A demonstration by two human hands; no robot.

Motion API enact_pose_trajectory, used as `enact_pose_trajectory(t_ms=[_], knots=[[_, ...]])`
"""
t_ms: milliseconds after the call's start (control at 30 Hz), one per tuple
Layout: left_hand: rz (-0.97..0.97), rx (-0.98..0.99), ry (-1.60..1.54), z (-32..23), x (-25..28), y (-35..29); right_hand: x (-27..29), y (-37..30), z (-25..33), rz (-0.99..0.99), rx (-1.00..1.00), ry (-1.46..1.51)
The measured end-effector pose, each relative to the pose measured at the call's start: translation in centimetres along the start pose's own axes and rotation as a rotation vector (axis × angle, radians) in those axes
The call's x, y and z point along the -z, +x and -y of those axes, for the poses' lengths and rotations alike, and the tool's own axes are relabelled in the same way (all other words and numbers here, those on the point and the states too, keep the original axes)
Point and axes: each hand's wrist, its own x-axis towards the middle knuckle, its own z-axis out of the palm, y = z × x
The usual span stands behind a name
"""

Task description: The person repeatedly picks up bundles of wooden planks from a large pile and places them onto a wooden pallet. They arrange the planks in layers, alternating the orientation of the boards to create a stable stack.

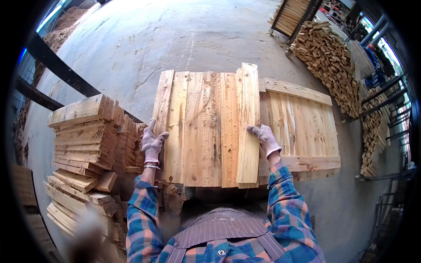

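In front of me lies a row of rough wooden boards (197, 127), set side by side with their long edges together. At the right end a narrow board (248, 122) rests raised on top of its neighbours. My left hand (152, 142), in a pale knitted glove, is open against the left edge board (163, 109), its index finger and thumb spread apart. My right hand (266, 139), also gloved, is closed on the outer edge of the narrow board, thumb on top. Its other fingers are partly hidden. Whatever supports the boards is mostly hidden below them.
A finished-looking wooden panel with cross battens (302, 127) lies to the right, partly under the row. A tall stack of planks (83, 140) stands at my left. Farther right are a heap of wood pieces (324, 65) and dark metal racks (386, 92). Concrete floor (188, 39) stretches ahead.
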Motion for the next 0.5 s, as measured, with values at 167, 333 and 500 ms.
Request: enact_pose_trajectory(t_ms=[167, 333, 500], knots=[[0.08, 0.115, -0.155, 11.5, -0.3, 1.8, -3.5, -3.7, 11.0, -0.109, -0.174, -0.65], [0.257, 0.196, -0.297, 5.9, -3.3, 3.1, -2.1, -2.3, 10.5, -0.082, -0.493, -0.697], [0.124, 0.247, -0.135, 10.4, -0.8, 6.8, -0.4, -2.0, 8.1, -0.161, -0.301, -0.6]])
